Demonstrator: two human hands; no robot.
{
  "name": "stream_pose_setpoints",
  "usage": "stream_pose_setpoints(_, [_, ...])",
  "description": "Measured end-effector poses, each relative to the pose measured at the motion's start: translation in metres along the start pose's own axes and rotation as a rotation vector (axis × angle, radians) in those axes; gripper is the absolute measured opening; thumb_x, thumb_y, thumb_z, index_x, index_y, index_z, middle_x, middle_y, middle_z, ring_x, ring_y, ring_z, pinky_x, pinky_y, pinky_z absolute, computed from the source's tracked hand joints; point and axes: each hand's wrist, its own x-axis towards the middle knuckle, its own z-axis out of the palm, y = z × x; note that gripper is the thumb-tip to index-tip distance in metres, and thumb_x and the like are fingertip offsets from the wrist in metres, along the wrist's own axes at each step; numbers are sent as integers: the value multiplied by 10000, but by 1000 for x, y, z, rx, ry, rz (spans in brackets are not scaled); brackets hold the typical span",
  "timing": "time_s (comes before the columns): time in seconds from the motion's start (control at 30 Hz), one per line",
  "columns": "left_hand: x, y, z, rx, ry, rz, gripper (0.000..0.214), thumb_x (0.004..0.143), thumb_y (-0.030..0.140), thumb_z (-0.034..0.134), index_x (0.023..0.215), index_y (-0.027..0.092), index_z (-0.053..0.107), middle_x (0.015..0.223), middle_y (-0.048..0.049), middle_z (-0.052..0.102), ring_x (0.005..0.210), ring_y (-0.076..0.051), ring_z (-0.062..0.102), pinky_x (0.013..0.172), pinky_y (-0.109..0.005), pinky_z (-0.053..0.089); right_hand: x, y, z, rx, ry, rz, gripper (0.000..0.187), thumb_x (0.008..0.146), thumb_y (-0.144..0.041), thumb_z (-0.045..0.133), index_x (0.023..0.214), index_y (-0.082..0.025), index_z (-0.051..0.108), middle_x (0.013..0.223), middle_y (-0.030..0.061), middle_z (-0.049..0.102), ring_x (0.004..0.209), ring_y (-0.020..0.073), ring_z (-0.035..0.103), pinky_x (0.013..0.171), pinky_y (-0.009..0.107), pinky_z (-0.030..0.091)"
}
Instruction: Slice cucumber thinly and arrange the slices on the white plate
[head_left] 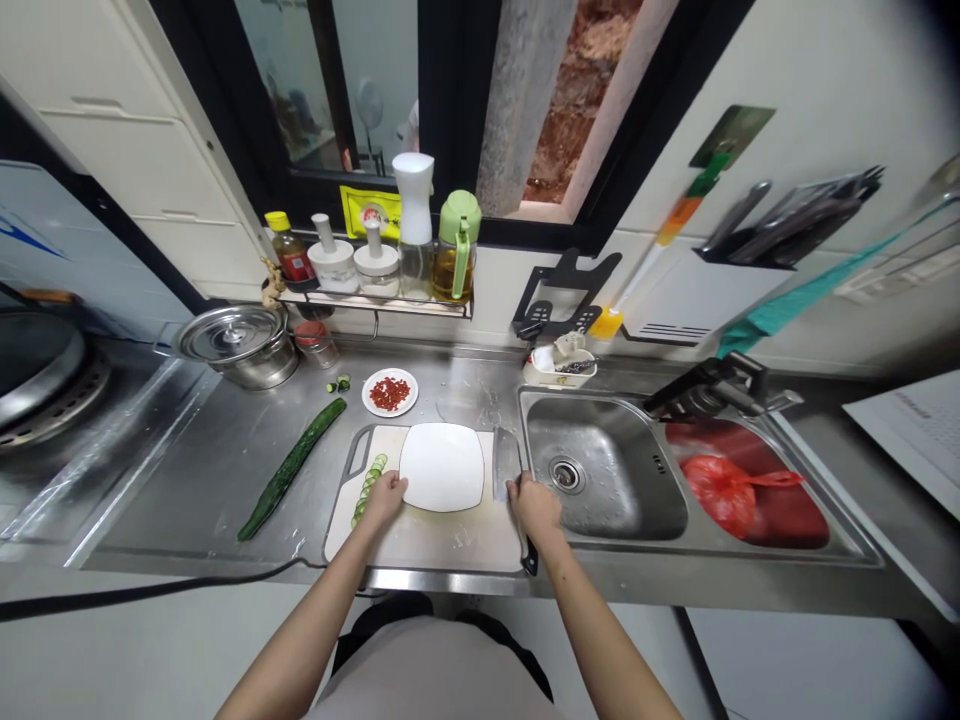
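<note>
A white square plate [442, 466] rests on a white cutting board [442, 535] on the steel counter. My left hand [386, 497] touches the plate's left edge, fingers curled, next to a row of cucumber slices [369, 486]. My right hand [534, 505] is closed on the black handle of a cleaver [507, 462], whose blade lies flat at the board's right edge. A long half cucumber [291, 467] lies on the counter to the left of the board.
A small dish of chopped red chili [390, 392] sits behind the board. A lidded steel pot [238, 344] stands at the left. The sink [607, 480] is at the right, with a red bag [721, 491] in its far basin. Condiment bottles [416, 235] line a shelf.
</note>
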Motion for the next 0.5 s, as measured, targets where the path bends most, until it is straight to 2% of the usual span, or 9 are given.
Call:
stream_pose_setpoints(0.2, [2,0,2,-24,-60,42,278,793,241,522,572,224,354,537,48,375,554,-131,405,575,-236,333,-8,-8,-9,37,81,7,396,989,-386,345,1234,-143,538,1069,181,686,954,261,682,757,326,461])
stream_pose_setpoints(0.3, [1,2,3,24,-78,35,310,810,206,516,570,219,320,544,51,366,552,-121,395,574,-228,308,-14,-17,-11,97,47,-61,401,987,-382,348,1273,-162,523,1099,155,684,966,240,672,770,311,438])
stream_pose_setpoints(0.5, [-4,12,1,174,-63,17,282,813,191,563,599,208,379,577,41,446,588,-125,448,591,-227,299,-22,-39,-4,149,-33,-137,352,977,-356,369,1220,-177,550,1055,127,701,975,226,659,771,293,413])
